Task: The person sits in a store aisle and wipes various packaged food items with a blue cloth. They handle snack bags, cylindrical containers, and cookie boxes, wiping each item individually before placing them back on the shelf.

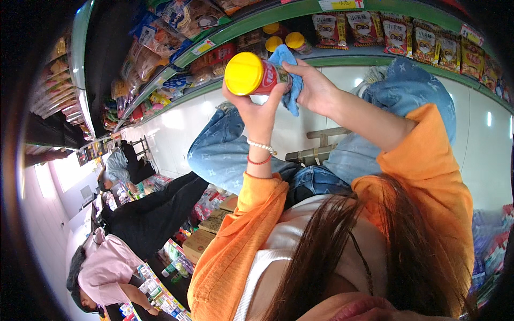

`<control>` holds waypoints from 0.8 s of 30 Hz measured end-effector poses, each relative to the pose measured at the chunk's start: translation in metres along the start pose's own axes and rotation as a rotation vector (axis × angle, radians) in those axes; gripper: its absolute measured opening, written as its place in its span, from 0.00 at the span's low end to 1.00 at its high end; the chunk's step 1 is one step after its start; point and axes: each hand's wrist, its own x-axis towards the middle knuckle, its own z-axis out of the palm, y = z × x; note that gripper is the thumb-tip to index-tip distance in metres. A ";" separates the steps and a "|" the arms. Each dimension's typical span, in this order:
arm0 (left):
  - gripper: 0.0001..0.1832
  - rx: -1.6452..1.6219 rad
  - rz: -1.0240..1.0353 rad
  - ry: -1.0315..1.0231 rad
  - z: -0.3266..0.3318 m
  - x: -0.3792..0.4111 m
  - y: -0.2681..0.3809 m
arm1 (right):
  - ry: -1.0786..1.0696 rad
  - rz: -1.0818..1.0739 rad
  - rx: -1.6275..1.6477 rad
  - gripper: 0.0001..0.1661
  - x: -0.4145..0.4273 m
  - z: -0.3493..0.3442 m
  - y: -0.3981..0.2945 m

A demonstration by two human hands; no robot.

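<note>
My left hand (257, 108) grips a plastic jar (273, 78) with a broad yellow lid (243, 73) and a red label. The jar lies tilted, its lid towards the left. A blue cloth (292, 94) is in my right hand (315, 84), pressed against the jar's base end. The cloth hides that end of the jar. Behind my hands, several similar yellow-lidded jars (295, 40) stand on the lower shelf.
Green-edged shelves (345, 61) run across the front, holding snack packets (363, 28) and bagged goods (156, 38). Beneath me is a low stool (309, 154) on the white tiled floor (168, 132). Two people (108, 257) are at the left, near cardboard boxes (198, 244) and stocked shelves.
</note>
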 end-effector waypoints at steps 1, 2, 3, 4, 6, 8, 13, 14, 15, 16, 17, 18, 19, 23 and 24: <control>0.47 -0.151 -0.084 -0.031 -0.003 -0.002 0.009 | 0.023 -0.038 -0.031 0.12 0.000 0.001 -0.002; 0.43 -0.179 -0.179 -0.041 -0.011 -0.004 0.016 | -0.027 -0.078 -0.059 0.17 0.012 -0.014 0.002; 0.38 -0.205 -0.274 -0.051 -0.019 -0.003 0.020 | 0.026 -0.127 -0.122 0.18 0.010 -0.010 0.002; 0.32 -0.241 -0.311 -0.057 -0.026 -0.002 0.015 | 0.079 -0.175 -0.184 0.19 0.007 -0.005 0.002; 0.28 -0.121 -0.420 -0.111 -0.033 0.003 0.015 | 0.146 -0.276 -0.293 0.24 0.003 -0.002 0.001; 0.28 0.045 -0.490 -0.183 -0.031 0.007 0.021 | 0.064 -0.291 -0.318 0.24 0.007 -0.011 -0.001; 0.29 0.065 -0.590 -0.248 -0.032 0.002 -0.001 | 0.224 -0.219 -0.232 0.26 0.009 -0.014 0.005; 0.29 0.056 -0.603 -0.227 -0.033 0.006 -0.011 | 0.264 -0.264 -0.262 0.26 0.016 -0.019 0.008; 0.30 0.044 -0.609 -0.207 -0.038 0.010 -0.026 | 0.279 -0.263 -0.258 0.26 0.014 -0.016 0.009; 0.30 0.083 -0.605 -0.183 -0.038 0.015 -0.035 | 0.292 -0.263 -0.253 0.26 0.008 -0.009 0.010; 0.30 0.121 -0.600 -0.160 -0.037 0.019 -0.043 | 0.305 -0.263 -0.248 0.26 0.005 -0.004 0.012; 0.30 0.156 -0.562 -0.166 -0.031 0.029 -0.049 | 0.292 -0.200 -0.316 0.26 0.006 -0.006 0.015; 0.30 0.169 -0.438 -0.197 -0.024 0.042 -0.066 | 0.263 -0.262 -0.378 0.25 0.009 -0.011 0.022; 0.32 0.119 -0.338 -0.303 0.000 0.077 -0.097 | 0.166 0.038 -0.353 0.23 -0.012 0.009 0.033; 0.32 0.148 -0.328 -0.358 0.012 0.090 -0.099 | 0.157 0.077 -0.321 0.23 -0.019 0.013 0.030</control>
